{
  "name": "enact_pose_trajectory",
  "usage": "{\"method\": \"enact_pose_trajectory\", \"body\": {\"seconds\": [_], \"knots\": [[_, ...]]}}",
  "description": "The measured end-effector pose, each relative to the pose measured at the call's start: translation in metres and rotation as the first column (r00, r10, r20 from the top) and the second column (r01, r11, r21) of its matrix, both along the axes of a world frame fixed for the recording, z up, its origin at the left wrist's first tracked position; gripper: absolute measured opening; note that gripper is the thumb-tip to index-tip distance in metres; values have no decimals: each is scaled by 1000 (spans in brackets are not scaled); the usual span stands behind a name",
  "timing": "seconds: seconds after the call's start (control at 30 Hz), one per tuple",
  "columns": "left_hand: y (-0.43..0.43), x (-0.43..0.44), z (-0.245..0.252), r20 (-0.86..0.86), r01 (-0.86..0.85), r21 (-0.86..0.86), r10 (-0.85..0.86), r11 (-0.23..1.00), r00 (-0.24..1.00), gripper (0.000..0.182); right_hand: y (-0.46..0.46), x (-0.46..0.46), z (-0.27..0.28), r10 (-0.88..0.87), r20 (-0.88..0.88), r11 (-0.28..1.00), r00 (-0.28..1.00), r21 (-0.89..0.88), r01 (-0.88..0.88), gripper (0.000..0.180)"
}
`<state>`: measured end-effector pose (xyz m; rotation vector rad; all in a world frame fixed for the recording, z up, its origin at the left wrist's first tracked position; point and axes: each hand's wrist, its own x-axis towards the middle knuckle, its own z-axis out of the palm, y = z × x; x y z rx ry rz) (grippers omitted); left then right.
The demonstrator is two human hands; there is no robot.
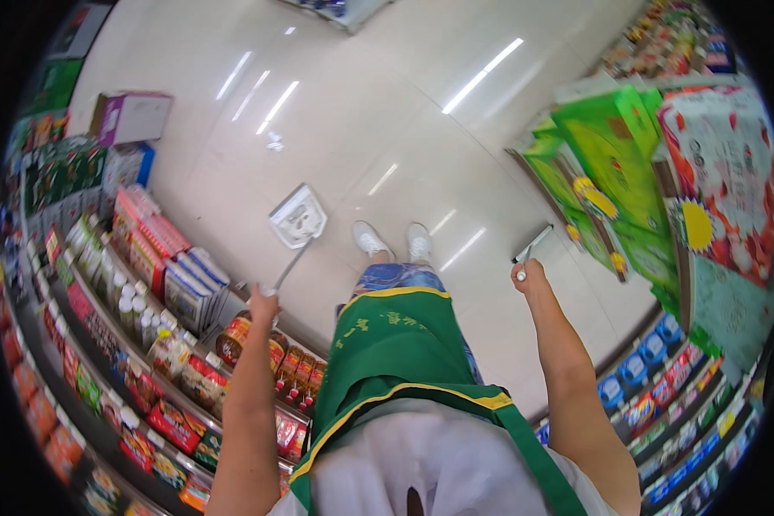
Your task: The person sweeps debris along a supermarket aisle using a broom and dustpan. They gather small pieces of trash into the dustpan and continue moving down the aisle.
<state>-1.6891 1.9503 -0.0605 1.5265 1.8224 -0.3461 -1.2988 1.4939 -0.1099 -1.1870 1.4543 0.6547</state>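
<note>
My left hand (pixel 263 303) is closed around the handle of a long-handled dustpan (pixel 298 216). The pan is pale, with some bits of dirt or marks inside, and rests on the tiled floor ahead and left of my white shoes (pixel 393 240). To my right, my right hand (pixel 530 276) grips the pale handle of a broom (pixel 534 242). Its narrow head, dark along the edge, is low by the floor; bristles cannot be made out. A small whitish patch (pixel 275 141) lies beyond the dustpan; whether it is litter or a reflection is unclear.
Store shelves (pixel 148 361) with bottles and packets curve along my left. Stacked cartons (pixel 135 119) jut out ahead of them. On the right stand green packs (pixel 613 168) on a display, with shelves of blue-capped goods (pixel 632 371) nearer me. A display corner (pixel 348 16) shows far ahead.
</note>
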Motion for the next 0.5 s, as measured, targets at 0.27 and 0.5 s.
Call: {"method": "enact_pose_trajectory", "body": {"seconds": [0.27,0.5], "knots": [[-33,36,26,161,-329,6,323,944,932,59,261,-35,44,182,-30,916,983,369,-158,13],[-23,12,10,319,-637,-209,667,742,673,53,421,-74,57,480,-16,747,877,532,-398,7]]}}
